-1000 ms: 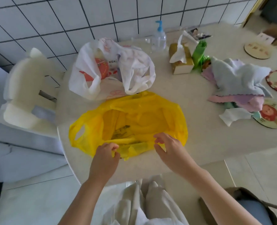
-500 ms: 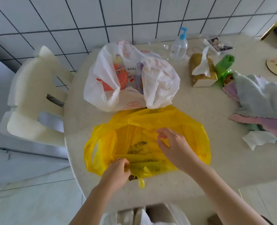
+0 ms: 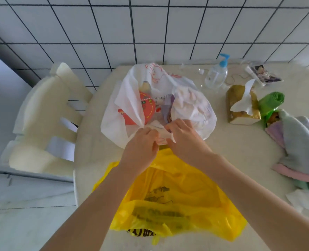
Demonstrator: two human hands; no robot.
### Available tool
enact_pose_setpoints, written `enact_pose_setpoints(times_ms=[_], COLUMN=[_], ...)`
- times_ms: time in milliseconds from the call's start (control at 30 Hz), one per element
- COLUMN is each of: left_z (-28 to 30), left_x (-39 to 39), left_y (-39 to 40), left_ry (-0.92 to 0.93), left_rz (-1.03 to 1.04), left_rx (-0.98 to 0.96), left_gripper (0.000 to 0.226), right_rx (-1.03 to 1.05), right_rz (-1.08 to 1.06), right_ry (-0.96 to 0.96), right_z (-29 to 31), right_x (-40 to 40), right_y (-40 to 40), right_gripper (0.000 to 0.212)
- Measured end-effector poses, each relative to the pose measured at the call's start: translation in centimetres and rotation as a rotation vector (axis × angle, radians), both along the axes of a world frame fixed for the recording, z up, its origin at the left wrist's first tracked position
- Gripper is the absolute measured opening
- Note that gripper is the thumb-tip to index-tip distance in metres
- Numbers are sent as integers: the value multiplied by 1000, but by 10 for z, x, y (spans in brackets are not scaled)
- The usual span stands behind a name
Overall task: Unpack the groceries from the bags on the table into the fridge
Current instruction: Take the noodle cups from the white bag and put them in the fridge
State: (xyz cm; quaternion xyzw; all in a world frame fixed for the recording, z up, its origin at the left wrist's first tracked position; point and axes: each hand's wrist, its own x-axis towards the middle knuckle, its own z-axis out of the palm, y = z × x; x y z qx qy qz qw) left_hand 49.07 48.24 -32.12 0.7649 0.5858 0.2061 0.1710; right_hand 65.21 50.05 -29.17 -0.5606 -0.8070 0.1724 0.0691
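Note:
A white plastic bag (image 3: 191,107) with red print stands at the back of the round table (image 3: 240,160). Inside it I see an orange-red package (image 3: 146,107) and a purple item (image 3: 167,105). My left hand (image 3: 141,145) and my right hand (image 3: 184,136) both pinch the near rim of the white bag, close together. A yellow plastic bag (image 3: 177,200) lies flat and crumpled on the table's front, under my forearms; I cannot tell what is in it.
A cream plastic chair (image 3: 43,124) stands left of the table. On the table to the right are a pump bottle (image 3: 217,73), a tissue box (image 3: 242,107), a green bag roll (image 3: 270,102) and a pile of cloths (image 3: 302,142). A tiled wall runs behind.
Both hands have left the yellow bag and moved forward to the white bag, taking hold of its near rim. The view has shifted forward over the table.

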Motion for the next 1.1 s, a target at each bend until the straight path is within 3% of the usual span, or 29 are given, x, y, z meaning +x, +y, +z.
enact_pose_setpoints(times_ms=[167, 300, 400, 533, 667, 733, 800, 900, 1100], left_z=[2, 8, 8, 6, 1, -2, -6, -21, -43], left_x=[-13, -33, -48, -68, -94, -105, -114, -124, -122], left_y=[47, 61, 61, 59, 57, 55, 53, 49, 45], left_ry=[431, 642, 646, 524, 429, 425, 445, 460, 546], left_rz=[-245, -315, -266, -192, -208, -212, -209, -126, -5], left_rx=[186, 139, 107, 110, 152, 137, 108, 35, -119], left_gripper=[24, 50, 64, 52, 50, 51, 56, 70, 73], right_rx=[119, 192, 279, 346, 310, 359, 388, 387, 52], right_rz=[358, 508, 540, 529, 437, 403, 331, 232, 51], right_ry=[-538, -778, -634, -300, -213, -216, -224, -258, -652], right_z=[-11, -4, 4, 1, 7, 11, 13, 12, -6], right_x=[19, 35, 44, 52, 62, 72, 84, 102, 121], right_y=[43, 58, 64, 65, 65, 67, 70, 77, 76], right_gripper=[57, 43, 32, 17, 18, 3, 22, 28, 58])
